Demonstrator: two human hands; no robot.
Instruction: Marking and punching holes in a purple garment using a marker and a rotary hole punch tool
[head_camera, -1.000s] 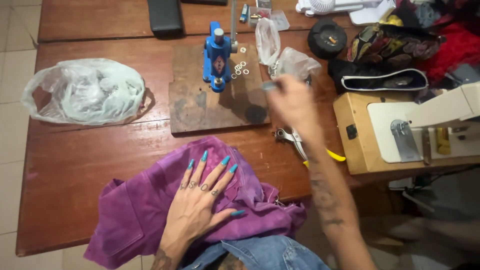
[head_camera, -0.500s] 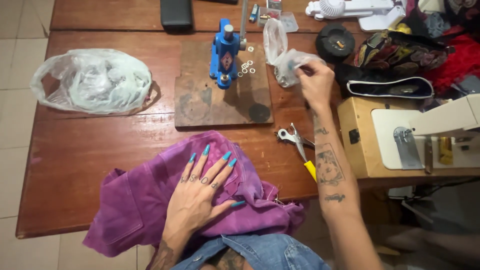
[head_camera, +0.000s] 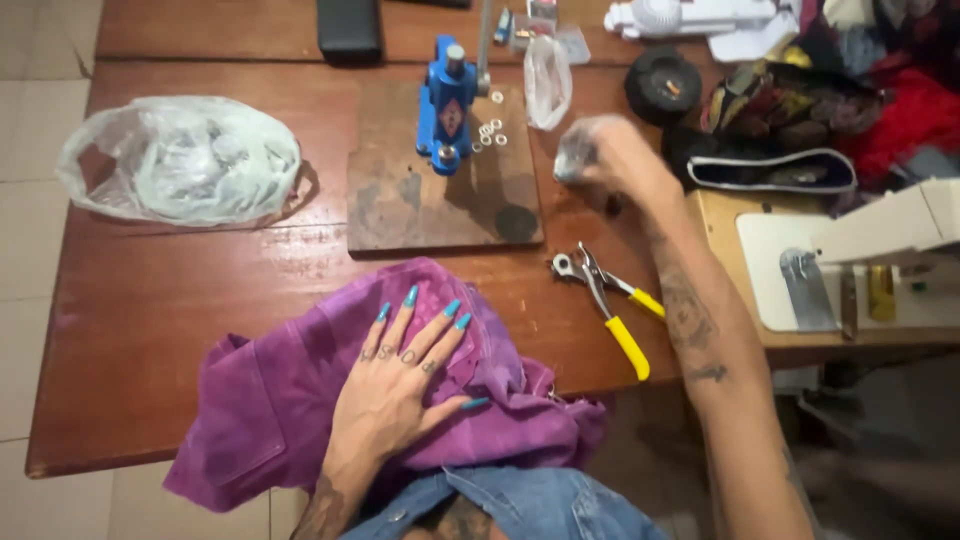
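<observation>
The left hand (head_camera: 395, 385) lies flat on the purple garment (head_camera: 300, 400), its fingers (head_camera: 440, 325) spread wide and pressing the cloth onto the near edge of the wooden bench (head_camera: 150, 300). The garment sits at about six o'clock in the view, part of it hanging over the bench edge.

The right hand (head_camera: 610, 160) is out at about one o'clock, blurred; its fingers appear closed around a small clear plastic bag (head_camera: 572, 158), though the exact hold cannot be told.

Just below it, yellow-handled punch pliers (head_camera: 605, 300) lie on the bench. At twelve o'clock a blue hand press (head_camera: 445, 105) stands on a wooden board (head_camera: 440, 200), with small metal rings (head_camera: 492, 132) beside it. A large crumpled plastic bag (head_camera: 180, 160) rests at ten o'clock.
</observation>
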